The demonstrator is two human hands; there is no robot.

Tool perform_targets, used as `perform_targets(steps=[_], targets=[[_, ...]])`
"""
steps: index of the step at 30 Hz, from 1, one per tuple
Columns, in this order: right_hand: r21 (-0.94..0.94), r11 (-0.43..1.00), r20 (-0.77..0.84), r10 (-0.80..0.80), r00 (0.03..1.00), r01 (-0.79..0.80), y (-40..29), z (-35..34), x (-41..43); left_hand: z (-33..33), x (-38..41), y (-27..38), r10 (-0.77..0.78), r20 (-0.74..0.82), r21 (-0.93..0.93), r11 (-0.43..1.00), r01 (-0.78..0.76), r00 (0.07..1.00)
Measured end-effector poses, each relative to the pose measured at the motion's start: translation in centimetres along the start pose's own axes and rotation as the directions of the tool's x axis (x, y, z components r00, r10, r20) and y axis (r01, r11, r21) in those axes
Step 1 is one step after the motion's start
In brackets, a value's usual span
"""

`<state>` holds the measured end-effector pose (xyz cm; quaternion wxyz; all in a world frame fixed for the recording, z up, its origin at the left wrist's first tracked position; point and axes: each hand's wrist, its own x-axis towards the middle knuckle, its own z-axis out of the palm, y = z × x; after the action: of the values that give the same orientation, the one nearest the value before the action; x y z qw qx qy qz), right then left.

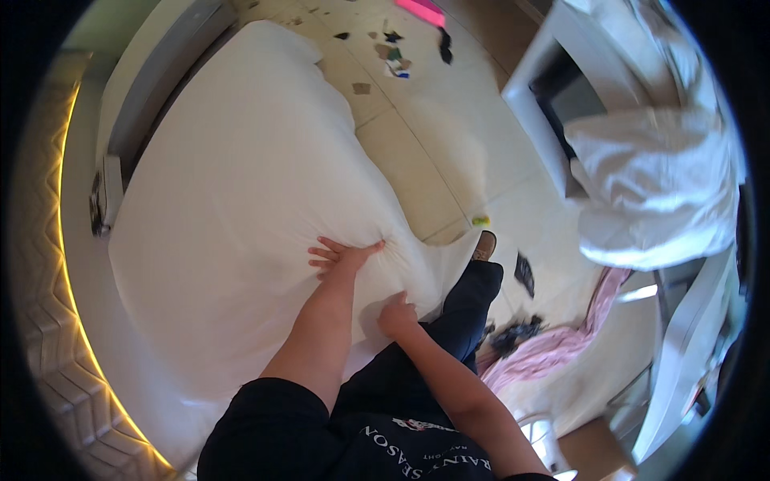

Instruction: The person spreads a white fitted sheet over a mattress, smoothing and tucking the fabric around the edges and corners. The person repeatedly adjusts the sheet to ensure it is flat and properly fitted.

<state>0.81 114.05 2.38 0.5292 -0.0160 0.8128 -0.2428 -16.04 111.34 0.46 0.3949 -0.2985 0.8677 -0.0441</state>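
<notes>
A white bed sheet (240, 180) covers the mattress before me and hangs over its right side toward the floor. My left hand (346, 255) presses down on the sheet near that edge, fingers spread. Small creases gather in the cloth around its thumb. Closer to my body, my right hand (397, 315) is curled at the side of the mattress with a bit of the sheet in its fingers. Its fingertips are partly hidden. The sheet's hanging part reaches my brown shoe (484, 245).
A padded headboard (42, 337) with a lit strip runs along the left. Scraps (394, 54) and black plastic pieces (524, 273) litter the tiled floor. White bedding (649, 186) lies on white furniture (535, 78) at right. Pink cloth (553, 352) trails on the floor behind my leg.
</notes>
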Motion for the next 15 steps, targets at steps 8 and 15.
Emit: perform_targets(steps=[8,15], targets=[[0.212,0.977,-0.463,0.078,0.883,0.025,3.2,-13.3,2.7,-2.4,1.4,-0.6,0.021,0.19,-0.037,0.999,-0.014,0.982],[-0.722,0.662,-0.487,-0.692,0.534,0.2,2.4,-24.8,13.9,0.9,3.8,-2.1,0.177,0.209,-0.188,0.973,-0.138,0.962]])
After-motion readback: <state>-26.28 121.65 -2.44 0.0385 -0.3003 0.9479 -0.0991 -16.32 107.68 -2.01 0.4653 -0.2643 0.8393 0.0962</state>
